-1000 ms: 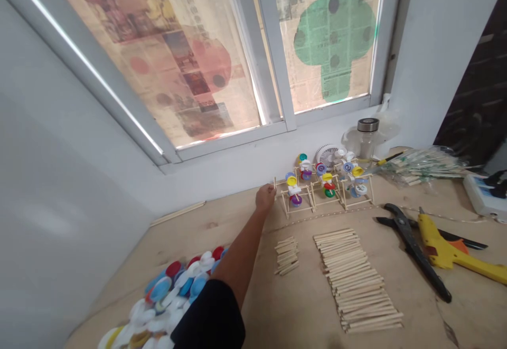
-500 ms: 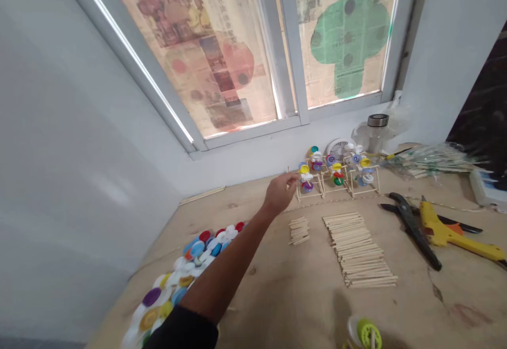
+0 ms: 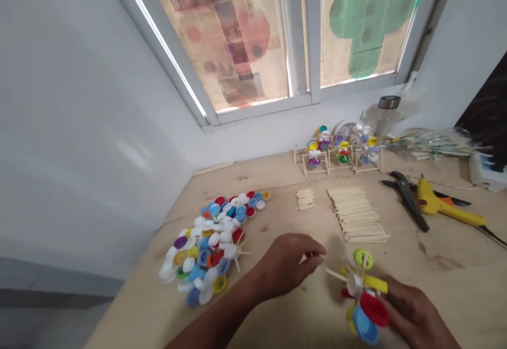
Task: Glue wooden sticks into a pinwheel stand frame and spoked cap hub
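My right hand (image 3: 412, 307) grips a wheel of plastic bottle caps on sticks (image 3: 355, 284) at the lower right. It has a white hub cap, with yellow-green, red and blue caps around it. My left hand (image 3: 291, 262) is just left of the wheel, thumb and forefinger slightly apart, with nothing visible between them. Further left lies a spread of loose bottle caps (image 3: 204, 258) in many colours. At its right edge is a white cap with sticks glued around it (image 3: 230, 251).
Beyond my hands lie short sticks (image 3: 304, 199) and a row of longer sticks (image 3: 358, 214). Finished cap wheels on stick frames (image 3: 343, 151) stand by the wall. Black cutters (image 3: 410, 201), a yellow glue gun (image 3: 447, 206), a lidded bottle (image 3: 387, 114) and bagged sticks (image 3: 439, 144) are at right.
My left hand has come back from the stick frames by the wall towards me. My right hand has come into view with the cap wheel, and the view has tilted down.
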{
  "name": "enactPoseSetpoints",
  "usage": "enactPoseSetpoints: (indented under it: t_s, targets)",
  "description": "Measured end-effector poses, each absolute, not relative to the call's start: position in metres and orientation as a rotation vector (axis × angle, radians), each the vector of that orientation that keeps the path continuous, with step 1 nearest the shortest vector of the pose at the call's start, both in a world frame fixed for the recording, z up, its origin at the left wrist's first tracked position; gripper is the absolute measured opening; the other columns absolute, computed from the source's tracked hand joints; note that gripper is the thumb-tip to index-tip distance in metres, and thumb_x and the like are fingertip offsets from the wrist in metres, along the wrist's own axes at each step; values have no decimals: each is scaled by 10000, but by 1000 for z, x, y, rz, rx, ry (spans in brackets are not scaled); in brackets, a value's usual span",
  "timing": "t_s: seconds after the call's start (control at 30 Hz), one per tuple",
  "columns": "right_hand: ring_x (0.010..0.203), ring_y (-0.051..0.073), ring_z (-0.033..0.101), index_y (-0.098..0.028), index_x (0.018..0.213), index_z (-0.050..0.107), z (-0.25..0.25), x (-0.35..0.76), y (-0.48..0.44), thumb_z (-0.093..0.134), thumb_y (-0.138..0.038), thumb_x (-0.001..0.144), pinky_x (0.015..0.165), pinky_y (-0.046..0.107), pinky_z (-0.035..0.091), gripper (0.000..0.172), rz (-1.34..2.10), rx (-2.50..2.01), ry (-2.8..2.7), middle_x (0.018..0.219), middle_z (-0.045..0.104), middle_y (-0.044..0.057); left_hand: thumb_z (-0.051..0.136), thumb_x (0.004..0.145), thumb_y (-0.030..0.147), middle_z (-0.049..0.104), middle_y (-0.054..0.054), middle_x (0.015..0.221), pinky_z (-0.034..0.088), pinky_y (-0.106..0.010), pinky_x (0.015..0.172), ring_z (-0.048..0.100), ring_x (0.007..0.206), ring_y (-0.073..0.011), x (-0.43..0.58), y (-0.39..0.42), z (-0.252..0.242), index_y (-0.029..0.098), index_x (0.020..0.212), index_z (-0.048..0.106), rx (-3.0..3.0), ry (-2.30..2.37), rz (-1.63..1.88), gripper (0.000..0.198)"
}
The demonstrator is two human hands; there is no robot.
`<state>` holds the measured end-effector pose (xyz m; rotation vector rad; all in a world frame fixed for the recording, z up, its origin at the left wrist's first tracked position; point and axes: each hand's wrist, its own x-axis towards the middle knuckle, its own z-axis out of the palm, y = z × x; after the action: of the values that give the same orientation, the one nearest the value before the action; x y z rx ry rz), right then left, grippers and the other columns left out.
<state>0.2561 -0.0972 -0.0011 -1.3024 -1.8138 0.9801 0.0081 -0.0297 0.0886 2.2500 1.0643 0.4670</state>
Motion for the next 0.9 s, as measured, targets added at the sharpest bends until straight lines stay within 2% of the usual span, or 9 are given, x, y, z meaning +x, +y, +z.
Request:
enactPoseSetpoints:
  t_s: [0.13, 0.23, 0.33, 0.4, 0.57, 0.9]
  targets:
    - [770, 190, 654, -199, 649, 634, 14, 256, -88, 535, -422, 827, 766, 244, 524, 302, 996, -1379, -1822, 661, 645, 17, 530, 832, 182, 724, -40, 860, 476, -246, 729, 649, 771, -141, 8, -38, 81, 178, 903, 694, 2174, 1131, 610, 178]
    - [777, 191, 651, -191, 621, 614, 22, 255, -81, 520, -439, 830, 771, 260, 520, 338, 999, -1402, -1783, 665, 648, 15, 534, 824, 180, 718, -35, 821, 489, -251, 706, 641, 735, -138, 9, -45, 78, 179, 907, 690, 2127, 1183, 700, 177]
    - [742, 179, 647, -184, 605, 608, 29, 254, -75, 517, -441, 827, 751, 262, 517, 351, 993, -1386, -1780, 695, 665, 17, 549, 811, 172, 710, -25, 820, 501, -259, 713, 634, 713, -128, 12, -49, 76, 176, 1003, 661, 2068, 1238, 844, 222]
    - [739, 176, 644, -183, 633, 618, 33, 253, -72, 508, -428, 834, 740, 261, 513, 335, 973, -1381, -1802, 709, 668, 21, 553, 811, 174, 704, -28, 845, 506, -261, 714, 632, 721, -126, 15, -51, 73, 181, 1028, 650, 2069, 1235, 907, 237]
    - [804, 187, 651, -196, 711, 623, 41, 251, -69, 497, -391, 845, 716, 254, 508, 268, 896, -1369, -1864, 687, 657, 22, 522, 837, 171, 687, -43, 818, 496, -245, 677, 617, 720, -130, 23, -49, 65, 184, 931, 681, 2148, 1206, 925, 185]
    - [793, 158, 663, -218, 913, 677, 44, 247, -64, 507, -325, 855, 721, 266, 536, 209, 614, -1300, -1971, 883, 717, 35, 512, 846, 205, 692, -40, 760, 465, -230, 630, 600, 656, -126, 25, -45, 61, 168, 836, 695, 2017, 1221, 874, 186]
